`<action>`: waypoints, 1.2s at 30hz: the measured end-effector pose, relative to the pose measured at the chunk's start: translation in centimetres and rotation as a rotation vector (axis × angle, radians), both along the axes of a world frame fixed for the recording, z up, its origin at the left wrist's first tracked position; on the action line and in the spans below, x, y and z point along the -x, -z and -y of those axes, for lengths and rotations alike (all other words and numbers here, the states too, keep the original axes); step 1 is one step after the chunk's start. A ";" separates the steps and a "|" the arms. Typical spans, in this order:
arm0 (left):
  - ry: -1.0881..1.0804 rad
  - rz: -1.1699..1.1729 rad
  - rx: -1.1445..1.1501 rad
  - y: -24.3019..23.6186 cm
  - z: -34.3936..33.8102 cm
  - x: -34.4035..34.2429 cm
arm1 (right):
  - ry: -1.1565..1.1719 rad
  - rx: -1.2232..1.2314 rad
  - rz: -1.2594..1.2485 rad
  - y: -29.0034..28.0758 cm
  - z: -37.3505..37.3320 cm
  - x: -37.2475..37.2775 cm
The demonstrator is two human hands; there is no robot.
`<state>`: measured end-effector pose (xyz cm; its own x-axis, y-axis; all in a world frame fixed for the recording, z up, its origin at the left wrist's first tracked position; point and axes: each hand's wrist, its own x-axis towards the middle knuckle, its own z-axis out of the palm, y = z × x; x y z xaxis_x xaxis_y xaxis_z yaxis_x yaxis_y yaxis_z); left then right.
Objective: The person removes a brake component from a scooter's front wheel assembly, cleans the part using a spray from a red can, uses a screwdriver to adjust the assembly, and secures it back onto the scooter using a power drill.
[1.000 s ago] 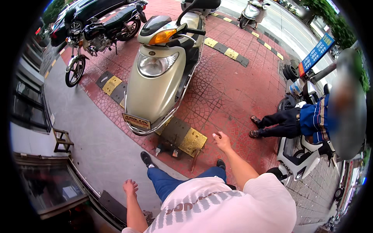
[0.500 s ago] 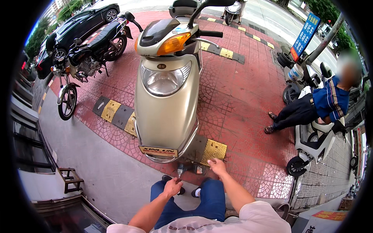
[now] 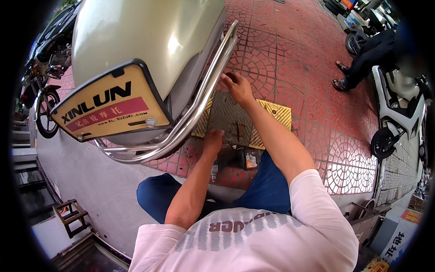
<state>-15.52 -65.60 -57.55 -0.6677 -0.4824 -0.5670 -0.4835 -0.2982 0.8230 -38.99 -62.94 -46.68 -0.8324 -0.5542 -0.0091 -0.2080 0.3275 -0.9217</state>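
Note:
A champagne-coloured scooter's front end looms close in front of me, with a tan plate and a chrome tube bumper low on it. Beside the bumper's right side is my right hand, its fingers bent and closed; anything between them is too small to make out. My left hand reaches low by the bumper's lower right curve, fingers curled and partly hidden. A cordless power tool lies on the ground between my knees, its battery facing right.
A black and yellow rubber ramp lies beneath my right forearm on red paving. A parked motorcycle stands at left, a white scooter at right near a person's legs. A small wooden stool frame is at lower left.
I have leaned in and lowered, so the scooter's front fills more of the view. Both hands have moved forward to the bumper's right side.

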 end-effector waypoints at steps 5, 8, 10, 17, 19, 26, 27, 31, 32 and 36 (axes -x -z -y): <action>-0.013 -0.127 -0.223 -6.7 -4.5 2.1 | -0.175 0.072 0.249 3.9 -1.4 1.4; 0.044 -0.052 0.107 0.4 -2.5 -0.7 | -0.322 0.151 0.291 3.4 2.8 -0.1; -0.001 0.001 -0.087 -0.9 -2.7 -1.0 | -0.361 0.190 0.311 5.1 3.3 1.1; -0.189 -0.001 -0.246 -4.9 -1.9 -0.9 | -0.390 0.227 0.191 5.0 6.0 0.7; -0.158 -0.011 -0.227 -2.9 0.0 -2.3 | -0.379 0.175 0.066 3.3 6.6 -0.7; -0.344 -0.045 -0.304 -3.7 1.5 -1.2 | -0.385 0.165 -0.013 2.1 4.3 1.0; -0.402 -0.134 -0.311 -4.5 1.4 -0.5 | -0.416 0.160 0.043 2.2 4.2 1.5; -0.513 -0.434 -0.375 -8.0 2.8 1.4 | -0.494 0.011 0.519 -3.1 2.2 0.7; -0.505 -0.493 -0.398 -8.8 3.4 1.7 | -0.496 0.019 0.544 -4.1 1.9 0.0; -0.370 -0.709 -0.502 -13.3 5.2 3.5 | -0.452 -0.014 0.698 -6.6 1.3 -2.0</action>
